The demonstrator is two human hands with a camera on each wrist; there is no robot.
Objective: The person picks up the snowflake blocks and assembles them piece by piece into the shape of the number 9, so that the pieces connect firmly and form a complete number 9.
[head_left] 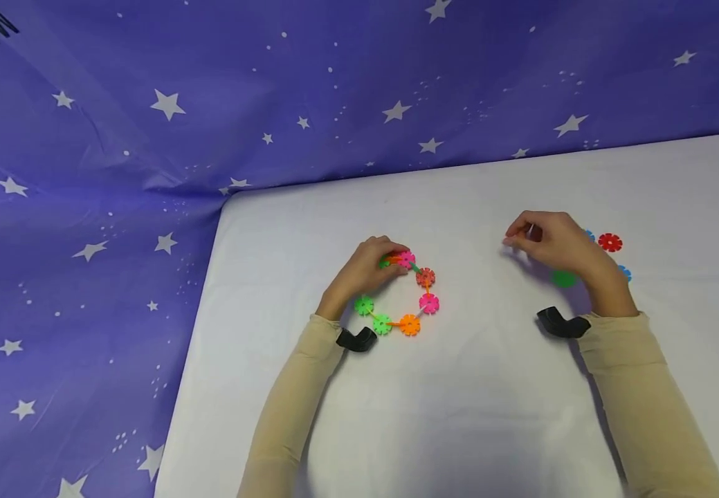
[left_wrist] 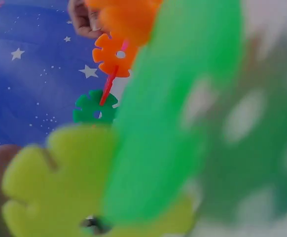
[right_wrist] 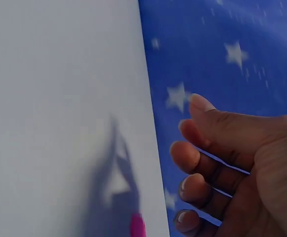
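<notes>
A loop of linked plastic snowflake discs [head_left: 410, 325], in green, orange, pink and red, is near the middle of the white table. My left hand [head_left: 368, 266] pinches its upper left part between thumb and fingers. In the left wrist view, a yellow-green disc [left_wrist: 59, 182] and a blurred green disc [left_wrist: 168, 118] fill the foreground, and orange discs [left_wrist: 115, 54] trail behind. My right hand [head_left: 552, 238] hovers over the table to the right of the loop. Its fingers [right_wrist: 195, 190] curl loosely in the right wrist view, with nothing visible between them and the thumb.
Loose discs lie around and partly behind the right hand: a red disc [head_left: 610, 242], a green disc [head_left: 563, 279] and blue discs [head_left: 625, 274]. Black curved pieces [head_left: 563, 324] sit at both wrists. A purple star-print cloth [head_left: 309, 83] hangs beyond the white table [head_left: 459, 401].
</notes>
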